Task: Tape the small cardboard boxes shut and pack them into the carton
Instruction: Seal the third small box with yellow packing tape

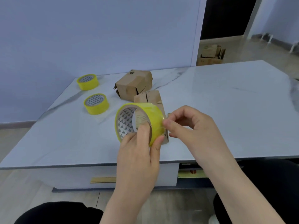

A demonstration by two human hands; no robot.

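My left hand (139, 147) grips a yellow tape roll (150, 113), fingers through its core and thumb on the outer face, held upright above the table. My right hand (187, 125) pinches at the roll's right edge with thumb and forefinger. Directly behind the roll lies a small cardboard box (148, 97), mostly hidden by the roll and my hands. A second small cardboard box (134, 84) sits farther back with loose flaps.
Two more yellow tape rolls lie on the white marble table (226, 101), one at the left (96, 104) and one at the far left corner (87, 81). Cardboard cartons (211, 54) stand on the floor beyond the table. My dark-clothed knees are below the table's front edge.
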